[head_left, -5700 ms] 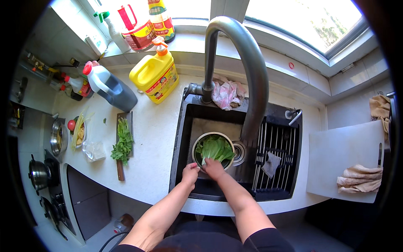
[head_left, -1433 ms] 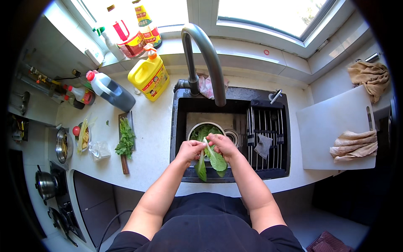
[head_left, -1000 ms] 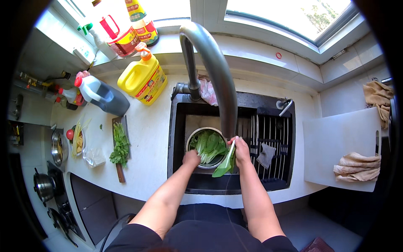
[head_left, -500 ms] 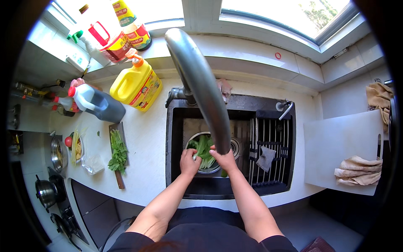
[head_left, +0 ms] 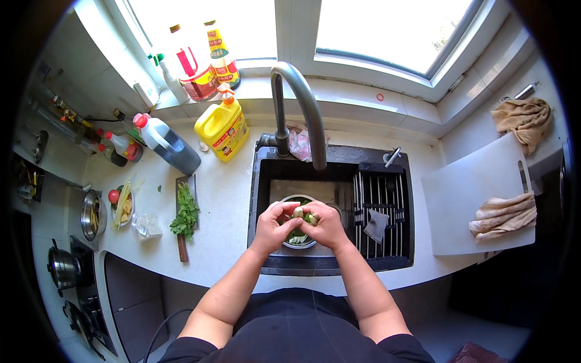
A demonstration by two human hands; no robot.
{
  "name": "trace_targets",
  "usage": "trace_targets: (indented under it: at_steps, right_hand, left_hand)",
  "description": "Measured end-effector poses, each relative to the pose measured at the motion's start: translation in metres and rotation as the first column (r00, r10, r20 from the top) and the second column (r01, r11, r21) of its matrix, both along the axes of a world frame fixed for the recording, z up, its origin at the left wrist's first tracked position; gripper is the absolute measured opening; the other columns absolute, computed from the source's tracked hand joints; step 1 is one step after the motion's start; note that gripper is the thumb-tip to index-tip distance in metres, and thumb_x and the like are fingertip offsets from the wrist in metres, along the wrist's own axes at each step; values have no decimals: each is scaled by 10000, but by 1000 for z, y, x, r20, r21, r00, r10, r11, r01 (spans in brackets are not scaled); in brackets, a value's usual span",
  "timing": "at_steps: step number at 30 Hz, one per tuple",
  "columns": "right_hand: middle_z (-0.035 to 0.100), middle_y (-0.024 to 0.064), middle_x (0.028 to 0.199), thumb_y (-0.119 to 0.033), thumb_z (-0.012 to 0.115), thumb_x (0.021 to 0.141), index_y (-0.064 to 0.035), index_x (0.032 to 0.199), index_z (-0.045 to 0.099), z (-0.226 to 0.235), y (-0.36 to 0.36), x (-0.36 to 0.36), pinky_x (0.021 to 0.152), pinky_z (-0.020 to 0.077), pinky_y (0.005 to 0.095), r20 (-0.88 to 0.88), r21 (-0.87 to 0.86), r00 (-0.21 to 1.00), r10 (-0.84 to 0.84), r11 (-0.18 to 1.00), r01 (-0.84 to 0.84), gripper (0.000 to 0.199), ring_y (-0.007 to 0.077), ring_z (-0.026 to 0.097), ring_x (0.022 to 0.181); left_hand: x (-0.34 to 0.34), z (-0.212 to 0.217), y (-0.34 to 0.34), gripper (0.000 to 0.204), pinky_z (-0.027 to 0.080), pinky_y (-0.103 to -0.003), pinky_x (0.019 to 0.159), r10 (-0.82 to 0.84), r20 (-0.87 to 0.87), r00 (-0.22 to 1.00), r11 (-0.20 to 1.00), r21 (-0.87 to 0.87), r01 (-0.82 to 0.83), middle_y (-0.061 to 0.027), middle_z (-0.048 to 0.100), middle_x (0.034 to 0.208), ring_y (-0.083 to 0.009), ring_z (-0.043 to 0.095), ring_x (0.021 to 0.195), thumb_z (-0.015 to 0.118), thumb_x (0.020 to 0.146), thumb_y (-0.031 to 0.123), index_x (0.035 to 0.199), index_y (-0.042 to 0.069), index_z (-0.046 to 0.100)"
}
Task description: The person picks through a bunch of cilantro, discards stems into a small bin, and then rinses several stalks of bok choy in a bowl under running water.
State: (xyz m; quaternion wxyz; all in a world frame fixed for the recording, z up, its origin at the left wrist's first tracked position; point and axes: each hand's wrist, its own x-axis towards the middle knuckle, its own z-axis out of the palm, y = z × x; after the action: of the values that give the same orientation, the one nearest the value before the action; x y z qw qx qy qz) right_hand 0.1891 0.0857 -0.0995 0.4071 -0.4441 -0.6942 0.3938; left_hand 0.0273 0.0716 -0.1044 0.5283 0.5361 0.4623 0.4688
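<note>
Both my hands are raised over the metal bowl point(head_left: 301, 245) in the dark sink point(head_left: 260, 199). My left hand point(head_left: 270, 227) and my right hand point(head_left: 327, 225) are close together, fingers curled around leafy greens point(head_left: 298, 212). A pale, rounded stem end shows between the fingertips, and the rest of the bunch is largely covered by my hands. More green leaves and pale stems lie in the bowl below. The curved faucet point(head_left: 315, 130) arches just beyond my hands.
Left on the counter are a cleaver with herbs point(head_left: 185, 212), a clear plastic bag point(head_left: 147, 227), a yellow jug point(head_left: 223, 130) and a dark-filled bottle point(head_left: 169, 145). A drying rack point(head_left: 387, 212) with a grey cloth fills the sink's right side. A white cutting board point(head_left: 454, 187) stands further right.
My hands have come up from inside the bowl and drawn together around the greens. The view has shifted, so the faucet looks smaller and farther off.
</note>
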Motion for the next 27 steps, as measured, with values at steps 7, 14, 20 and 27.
trace_targets:
  at_steps: [7,14,20,27]
  right_hand:
    - [632,-3,837,-86,607,788,-14,1046,606,24,-7,14,518,413,162,-439,-501,898,-8,832,-238,269,28,534,635]
    - [590,-28,728,-179,645,800,-11,1017,622,23,-12,14,460,394,174,-499,-532,866,-13,794,-295,276,24,490,551]
    - [568,-33,624,-233,602,836,-19,905,653,34,-13,13,446,385,181,-370,-541,929,-8,814,-209,230,20,483,518]
    - [605,140,650,-232,554,827,-5,756,638,44,-7,19,601,461,355,131,-188,979,158,973,-131,252,247,587,596]
  left_hand:
    - [-1,36,3,354,452,-232,803,-157,299,941,930,-275,243,-42,601,999,-95,557,887,572,872,126,1193,-11,516]
    - [1,45,0,319,494,-254,747,-112,145,983,951,-273,148,-74,609,968,-116,596,832,659,810,120,1081,-18,565]
    - [3,35,-10,228,523,-261,664,31,-193,981,993,120,-7,-97,631,907,-148,634,769,690,757,131,940,1,649]
    - [1,35,-12,207,534,-237,641,84,-439,894,940,332,75,-107,641,888,-130,636,736,668,752,83,940,0,657]
